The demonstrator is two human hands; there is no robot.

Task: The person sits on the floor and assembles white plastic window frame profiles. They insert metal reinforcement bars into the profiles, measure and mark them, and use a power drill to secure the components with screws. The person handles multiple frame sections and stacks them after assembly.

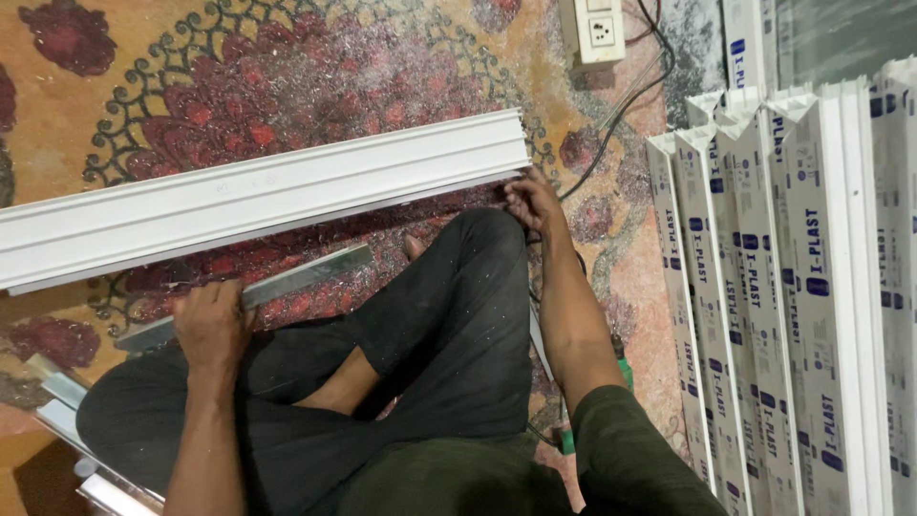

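Hands first: the person sits cross-legged on the floor, and the right hand (531, 199) pinches the near corner of the cut end of a long white ribbed plastic profile (267, 196), fingers closed on its lower edge. The left hand (212, 323) lies closed, knuckles up, over a flat grey metal strip (287, 284) and presses it to the floor; whether the fingers wrap under the strip cannot be told.

Largest to smallest. A patterned red and ochre carpet (287, 86), dusted with pale shavings, bears everything. On the right a stack of white plastic profiles in printed film (812, 287) stands side by side, long axes running away from the viewer, well apart from both hands. The white profile lies ahead of the person's knees, its long axis running nearly left to right, tilted so that the right end sits farther up the frame. That end stops at the right hand, while the rest runs out past the left edge of the view. The right hand is therefore on the profile; the left hand is near it but apart, separated by a band of carpet. The grey strip lies just nearer the person, almost parallel to the profile. A white socket strip with dark cables (594, 33) sits at the top, beyond the profile's end. Pale metal offcuts (57, 401) lie by the left knee.
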